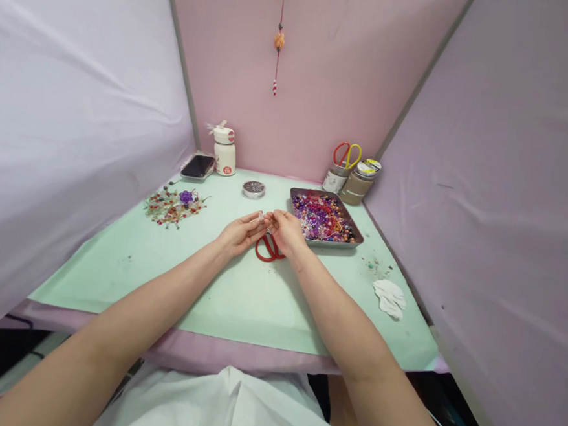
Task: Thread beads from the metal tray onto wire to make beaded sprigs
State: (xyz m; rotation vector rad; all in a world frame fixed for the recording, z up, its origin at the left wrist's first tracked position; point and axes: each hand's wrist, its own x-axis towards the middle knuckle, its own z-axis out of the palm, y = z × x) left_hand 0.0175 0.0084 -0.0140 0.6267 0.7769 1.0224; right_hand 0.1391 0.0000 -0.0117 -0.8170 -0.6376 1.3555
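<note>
My left hand (244, 232) and my right hand (285, 231) meet above the middle of the pale green table. Between the fingertips of both hands is a small clear bead piece (261, 216); its details are too small to tell. The fingers of each hand are pinched together around it. Right below the hands lie red-handled scissors (264, 248), their blades hidden under the right hand. A dark metal tray (330, 244) full of purple, red, clear and brown beads stands just right of my right hand.
Strung beads (175, 207) with a purple cluster lie at the left, near a phone (198, 166) and a white bottle (224, 154). A round container (254, 189) stands behind the hands. Jars (356, 187) stand back right, a white cloth (389, 299) front right. An ornament (279, 41) hangs behind.
</note>
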